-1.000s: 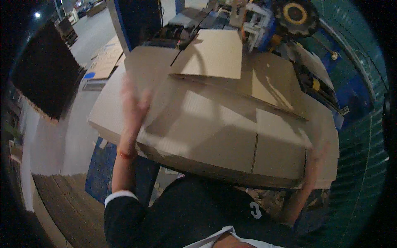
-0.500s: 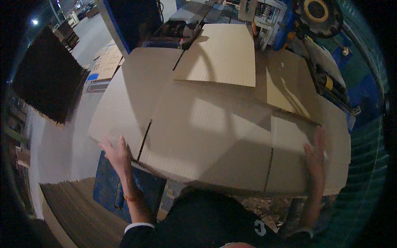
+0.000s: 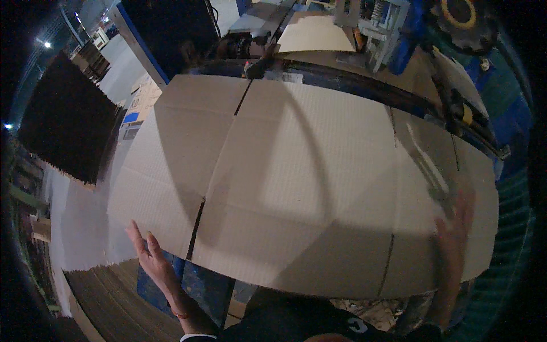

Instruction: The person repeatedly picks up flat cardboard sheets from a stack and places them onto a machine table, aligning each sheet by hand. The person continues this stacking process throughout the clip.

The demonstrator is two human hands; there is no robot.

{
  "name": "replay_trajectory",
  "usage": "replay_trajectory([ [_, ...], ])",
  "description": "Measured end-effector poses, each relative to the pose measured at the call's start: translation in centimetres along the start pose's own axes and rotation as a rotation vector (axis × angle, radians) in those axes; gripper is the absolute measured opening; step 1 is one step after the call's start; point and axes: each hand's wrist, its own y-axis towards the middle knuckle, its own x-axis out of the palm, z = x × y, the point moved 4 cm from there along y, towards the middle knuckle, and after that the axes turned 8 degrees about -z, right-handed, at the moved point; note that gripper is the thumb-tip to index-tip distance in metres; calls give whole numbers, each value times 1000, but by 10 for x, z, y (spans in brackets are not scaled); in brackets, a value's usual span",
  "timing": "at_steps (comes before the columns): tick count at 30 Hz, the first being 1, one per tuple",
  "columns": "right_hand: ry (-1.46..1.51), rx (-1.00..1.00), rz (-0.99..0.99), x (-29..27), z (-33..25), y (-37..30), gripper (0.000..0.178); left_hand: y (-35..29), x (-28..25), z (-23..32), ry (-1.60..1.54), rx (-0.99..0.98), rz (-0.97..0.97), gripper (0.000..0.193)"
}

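A large flat sheet of brown corrugated cardboard (image 3: pixel 285 171), creased and cut with dark slots, lies in front of me and covers most of the work surface. My left hand (image 3: pixel 151 259) is at its near left edge, fingers stretched out and thumb apart. Whether those fingers press on the edge or only hover beside it, I cannot tell. Over the right part of the sheet, my right hand (image 3: pixel 456 222) is smeared by motion, its fingers seeming extended and apart. Neither hand is wrapped round anything.
Beyond the sheet stands a machine with a dark bar (image 3: pixel 353 80), a metal bracket (image 3: pixel 387 28) and a round wheel (image 3: pixel 458 17). Another cardboard piece (image 3: pixel 313 34) sits in it. Cardboard stacks (image 3: pixel 114 302) stand at left, and scraps (image 3: pixel 370 313) lie below the near edge.
The large sheet has come nearer to me and now lies flat, apart from the machine bar. The cardboard piece behind has moved farther into the machine. Both hands have shifted nearer and outward.
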Motion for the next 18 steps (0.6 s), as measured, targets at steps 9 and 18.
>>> replay_trajectory([
  [9,605,550,562,52,255,-197,61,28,-24,53,-322,303,95,62],
  [18,1214,318,1141,12,272,-135,38,82,-23,30,-667,248,198,54],
])
